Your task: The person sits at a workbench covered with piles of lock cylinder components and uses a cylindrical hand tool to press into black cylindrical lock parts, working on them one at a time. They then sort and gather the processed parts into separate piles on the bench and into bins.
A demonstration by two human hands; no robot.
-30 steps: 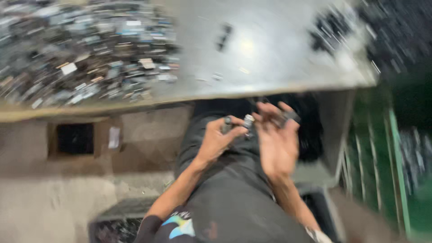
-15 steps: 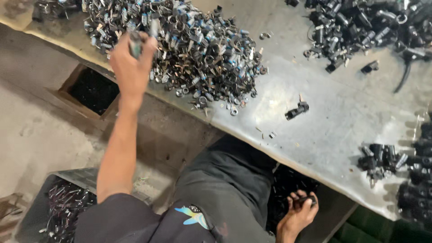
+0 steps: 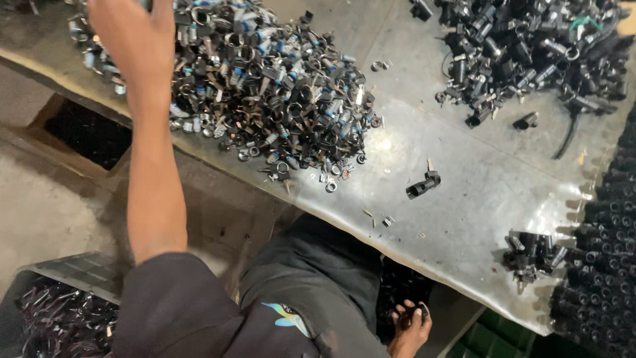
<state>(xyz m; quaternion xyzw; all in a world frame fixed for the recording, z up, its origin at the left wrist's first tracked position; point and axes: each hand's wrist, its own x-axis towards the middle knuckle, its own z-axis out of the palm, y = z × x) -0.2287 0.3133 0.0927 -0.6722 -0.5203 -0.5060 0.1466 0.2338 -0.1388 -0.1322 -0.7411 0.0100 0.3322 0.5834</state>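
Small dark part pinched in right hand, low at 6 o'clock under desk edge. Left hand at 11 o'clock over clip pile; grip cut off, cannot tell. Risk: arm sweep knocks clips off edge; lone connector near 3 o'clock may roll off.

Worn grey metal tabletop, glare patch near middle; bare concrete floor below; dark square floor opening.
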